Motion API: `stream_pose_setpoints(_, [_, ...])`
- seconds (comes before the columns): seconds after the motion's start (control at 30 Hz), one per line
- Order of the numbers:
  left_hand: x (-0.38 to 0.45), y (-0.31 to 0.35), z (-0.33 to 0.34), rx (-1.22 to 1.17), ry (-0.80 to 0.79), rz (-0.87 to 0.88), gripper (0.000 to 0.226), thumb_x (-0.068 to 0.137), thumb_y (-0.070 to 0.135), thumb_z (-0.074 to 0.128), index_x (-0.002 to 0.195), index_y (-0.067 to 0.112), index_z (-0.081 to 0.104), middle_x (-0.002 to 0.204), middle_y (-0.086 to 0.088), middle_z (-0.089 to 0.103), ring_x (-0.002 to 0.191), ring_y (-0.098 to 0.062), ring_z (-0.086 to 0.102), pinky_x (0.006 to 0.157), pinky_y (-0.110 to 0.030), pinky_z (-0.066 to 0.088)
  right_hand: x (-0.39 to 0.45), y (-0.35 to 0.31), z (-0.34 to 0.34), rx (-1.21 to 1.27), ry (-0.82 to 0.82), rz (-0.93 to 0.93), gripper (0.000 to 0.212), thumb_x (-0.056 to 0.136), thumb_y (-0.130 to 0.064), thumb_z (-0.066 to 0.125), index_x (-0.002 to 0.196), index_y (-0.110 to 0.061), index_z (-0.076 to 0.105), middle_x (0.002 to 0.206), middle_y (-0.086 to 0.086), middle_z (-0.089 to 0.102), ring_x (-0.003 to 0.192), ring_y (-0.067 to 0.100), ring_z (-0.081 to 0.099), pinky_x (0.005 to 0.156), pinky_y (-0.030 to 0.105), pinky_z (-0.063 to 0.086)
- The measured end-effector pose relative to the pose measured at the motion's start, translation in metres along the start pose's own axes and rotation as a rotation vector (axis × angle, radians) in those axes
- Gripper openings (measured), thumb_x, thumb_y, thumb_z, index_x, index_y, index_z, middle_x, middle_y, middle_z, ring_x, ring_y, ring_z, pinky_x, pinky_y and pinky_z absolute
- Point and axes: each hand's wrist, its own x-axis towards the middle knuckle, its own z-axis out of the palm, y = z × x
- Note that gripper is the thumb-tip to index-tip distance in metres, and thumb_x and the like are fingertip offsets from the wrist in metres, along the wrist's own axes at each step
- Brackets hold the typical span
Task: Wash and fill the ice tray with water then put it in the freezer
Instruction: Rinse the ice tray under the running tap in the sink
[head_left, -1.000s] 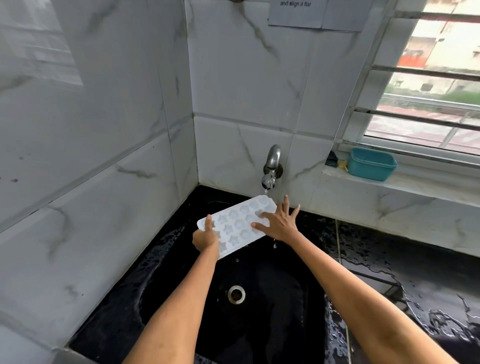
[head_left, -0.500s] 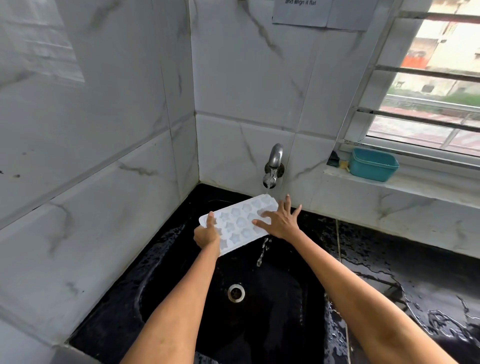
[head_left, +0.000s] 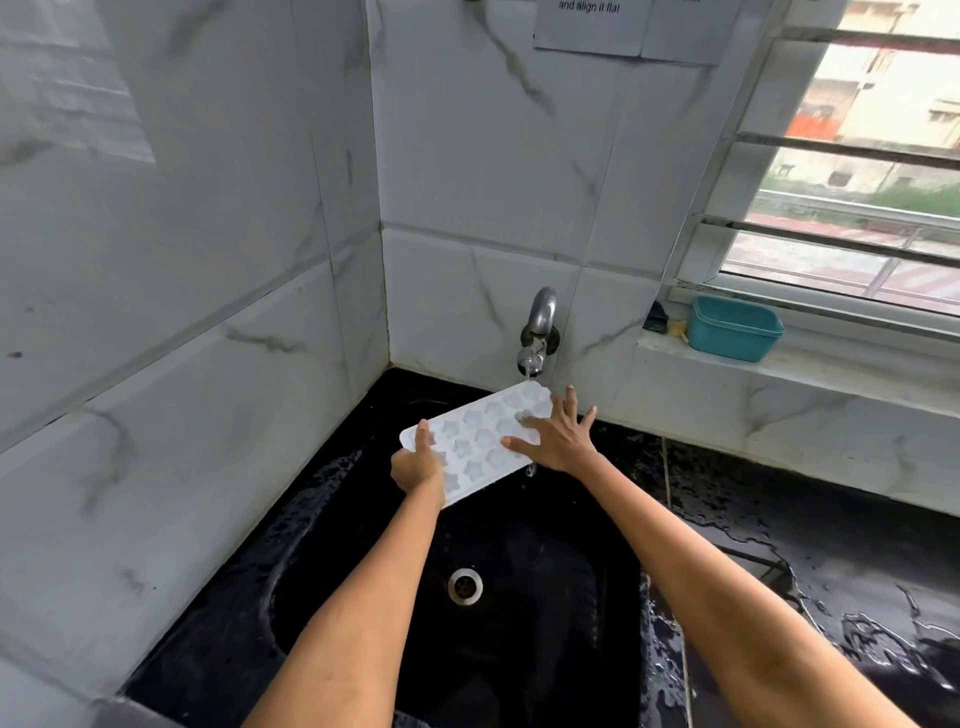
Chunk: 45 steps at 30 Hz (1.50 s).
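Note:
A white ice tray with star-shaped cells hangs tilted over the black sink, its far corner under the running metal tap. My left hand grips the tray's near left end, thumb on top. My right hand lies flat on the tray's right side with fingers spread over the cells. Water drips off the tray's lower right edge into the sink.
White marble-tiled walls close in the sink at the left and back. A teal plastic tub sits on the window ledge at the right. The black counter right of the sink is wet. The drain lies below the tray.
The tray has stayed under the tap. My right hand has slid slightly across the cells. The stream falling off the tray's edge has thinned to drips.

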Motion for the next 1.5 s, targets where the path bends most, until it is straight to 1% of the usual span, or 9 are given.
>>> stream_pose_setpoints(0.13, [0.002,0.0,0.005,0.031,0.006,-0.004,0.051,0.087,0.048,0.059,0.101,0.0,0.07,0.106,-0.017,0.07,0.099,-0.034,0.066,0.084,-0.036,0.051,-0.003,0.001,0.0,-0.086,0.117,-0.009,0.062,0.085,-0.068,0.035,0.133,-0.031,0.046,0.155,0.016,0.009,0.143,0.037,-0.014,0.107,0.067,-0.004])
stream_pose_setpoints(0.23, [-0.002,0.001,0.013,0.011,0.007,-0.027,0.052,0.087,0.048,0.059,0.101,-0.001,0.071,0.104,-0.017,0.071,0.098,-0.034,0.067,0.08,-0.034,0.051,-0.004,-0.006,0.005,0.036,0.187,-0.123,0.053,0.087,-0.06,0.044,0.13,-0.03,0.051,0.154,0.013,0.016,0.144,0.034,-0.007,0.113,0.062,0.005])
stream_pose_setpoints(0.4, [-0.004,-0.003,0.019,0.054,-0.006,-0.031,0.056,0.086,0.05,0.059,0.104,-0.002,0.069,0.105,-0.018,0.07,0.099,-0.034,0.066,0.076,-0.033,0.048,0.0,0.004,-0.003,0.02,0.131,-0.078,0.051,0.087,-0.061,0.041,0.117,-0.025,0.063,0.153,0.013,0.016,0.144,0.033,-0.01,0.111,0.063,0.001])
stream_pose_setpoints(0.63, [-0.004,0.004,0.031,0.053,-0.013,-0.013,0.056,0.086,0.05,0.06,0.103,-0.003,0.069,0.105,-0.018,0.07,0.098,-0.035,0.066,0.079,-0.037,0.051,-0.003,0.004,-0.003,-0.002,0.023,-0.037,0.06,0.084,-0.067,0.04,0.134,-0.034,0.044,0.154,0.019,0.007,0.142,0.036,-0.02,0.108,0.068,-0.004])
stream_pose_setpoints(0.73, [-0.005,0.004,0.031,0.063,-0.018,-0.003,0.056,0.086,0.051,0.059,0.103,-0.002,0.07,0.105,-0.017,0.07,0.098,-0.034,0.066,0.08,-0.036,0.051,0.0,0.005,-0.003,-0.07,0.06,-0.049,0.06,0.082,-0.07,0.039,0.128,-0.034,0.051,0.151,0.018,0.015,0.142,0.037,-0.017,0.107,0.07,-0.004])
stream_pose_setpoints(0.87, [-0.004,0.001,0.03,0.04,-0.014,-0.024,0.056,0.085,0.051,0.06,0.101,-0.002,0.069,0.104,-0.015,0.07,0.097,-0.033,0.066,0.08,-0.036,0.051,0.0,0.0,-0.001,-0.027,0.034,-0.051,0.061,0.083,-0.068,0.041,0.131,-0.03,0.049,0.153,0.018,0.01,0.142,0.037,-0.019,0.108,0.068,-0.003])
stream_pose_setpoints(1.03, [-0.003,-0.003,0.028,0.066,-0.007,-0.035,0.053,0.086,0.05,0.06,0.099,-0.001,0.069,0.106,-0.016,0.07,0.099,-0.034,0.066,0.089,-0.041,0.054,0.001,0.002,-0.002,-0.1,0.028,-0.042,0.06,0.083,-0.071,0.035,0.128,-0.034,0.052,0.154,0.017,0.011,0.143,0.036,-0.017,0.107,0.067,-0.004])
stream_pose_setpoints(1.37, [-0.005,0.005,0.034,0.067,-0.003,-0.022,0.057,0.086,0.049,0.06,0.102,-0.004,0.069,0.105,-0.017,0.07,0.098,-0.034,0.066,0.082,-0.038,0.052,0.003,0.007,0.001,-0.004,0.012,-0.045,0.065,0.081,-0.071,0.042,0.134,-0.034,0.045,0.153,0.018,0.013,0.143,0.036,-0.016,0.109,0.067,-0.001])
stream_pose_setpoints(1.5, [-0.007,0.0,0.036,0.074,-0.01,-0.021,0.054,0.086,0.049,0.06,0.101,-0.002,0.07,0.105,-0.016,0.07,0.098,-0.033,0.066,0.082,-0.037,0.051,0.003,0.012,0.003,-0.059,0.03,-0.036,0.063,0.08,-0.073,0.04,0.128,-0.033,0.05,0.153,0.019,0.012,0.143,0.036,-0.015,0.108,0.067,-0.003])
